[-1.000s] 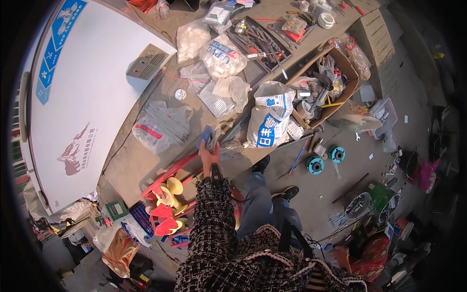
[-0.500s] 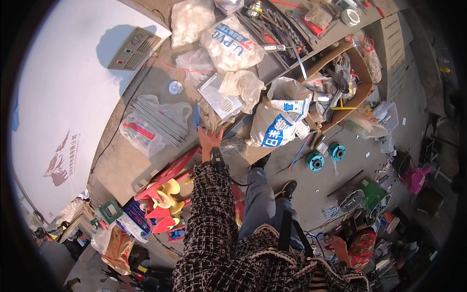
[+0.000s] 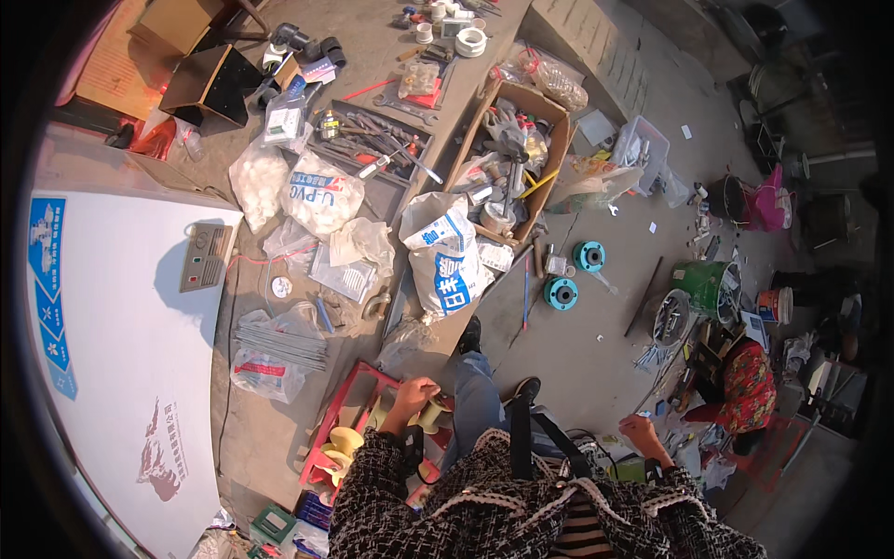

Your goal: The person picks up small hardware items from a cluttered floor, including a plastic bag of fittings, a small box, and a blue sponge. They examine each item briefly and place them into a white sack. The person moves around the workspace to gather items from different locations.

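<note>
My left hand (image 3: 415, 395) is drawn back over a red metal frame (image 3: 356, 374) that holds yellow spools (image 3: 346, 440). Its fingers are curled in, and nothing shows in them. Off to the right, clear of the things around it, my right hand (image 3: 640, 430) hangs above the floor with fingers closed and nothing visible inside. Ahead of the left hand, on the table, lie a curved metal piece (image 3: 377, 304), a blue strip-like piece (image 3: 324, 315) and a bundle of thin grey rods (image 3: 284, 343) on a plastic bag.
A white sack with blue print (image 3: 442, 256) stands beside a cardboard box (image 3: 556, 110) full of mixed parts. A tray (image 3: 426, 140) holds drill bits. Two teal round flanges (image 3: 561, 293) lie on the floor. A person in a red patterned top (image 3: 750, 387) crouches at the right.
My left hand has pulled back from the table, its spread fingers now curled. My right hand has lifted into fuller view. The view has swung, showing more of the table's far end.
</note>
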A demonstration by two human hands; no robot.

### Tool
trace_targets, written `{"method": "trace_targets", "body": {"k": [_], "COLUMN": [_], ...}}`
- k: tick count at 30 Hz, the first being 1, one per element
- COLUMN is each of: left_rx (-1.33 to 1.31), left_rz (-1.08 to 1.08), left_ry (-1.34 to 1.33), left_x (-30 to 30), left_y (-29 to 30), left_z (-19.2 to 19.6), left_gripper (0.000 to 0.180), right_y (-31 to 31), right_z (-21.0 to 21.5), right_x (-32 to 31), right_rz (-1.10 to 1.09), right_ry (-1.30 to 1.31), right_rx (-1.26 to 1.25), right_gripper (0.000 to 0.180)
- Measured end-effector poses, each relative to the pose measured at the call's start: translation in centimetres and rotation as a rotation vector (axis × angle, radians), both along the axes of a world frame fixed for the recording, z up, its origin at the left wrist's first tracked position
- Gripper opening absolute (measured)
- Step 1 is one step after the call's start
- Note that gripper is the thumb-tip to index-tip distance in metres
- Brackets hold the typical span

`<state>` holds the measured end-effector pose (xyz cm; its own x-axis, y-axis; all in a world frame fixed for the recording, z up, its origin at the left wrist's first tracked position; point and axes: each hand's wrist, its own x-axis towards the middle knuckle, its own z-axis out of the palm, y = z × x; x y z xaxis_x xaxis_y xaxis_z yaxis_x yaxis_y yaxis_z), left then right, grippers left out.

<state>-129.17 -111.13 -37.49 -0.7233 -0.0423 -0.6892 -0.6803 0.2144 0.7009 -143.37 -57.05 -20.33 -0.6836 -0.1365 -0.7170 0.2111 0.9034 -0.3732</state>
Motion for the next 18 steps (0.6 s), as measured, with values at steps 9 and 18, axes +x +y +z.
{"method": "trace_targets", "body": {"k": [9, 18], "left_rx": [0.028, -0.092], "left_rz": [-0.16, -0.349], "left_ry": [-0.207, -0.106], "left_x": [-2.5, -9.3], "left_y": [-0.8, 9.7], "left_z": [3.9, 8.5], "left_gripper": [0.026, 0.04], "right_y": [2.9, 14.5], "right_z": [-2.9, -3.6], "right_x": [5.9, 25.3], "right_rz": [-0.205, -0.797], "right_ry": [0.085, -0.054], "right_rx": [0.077, -0.169], "right_gripper": [0.019, 0.024]}}
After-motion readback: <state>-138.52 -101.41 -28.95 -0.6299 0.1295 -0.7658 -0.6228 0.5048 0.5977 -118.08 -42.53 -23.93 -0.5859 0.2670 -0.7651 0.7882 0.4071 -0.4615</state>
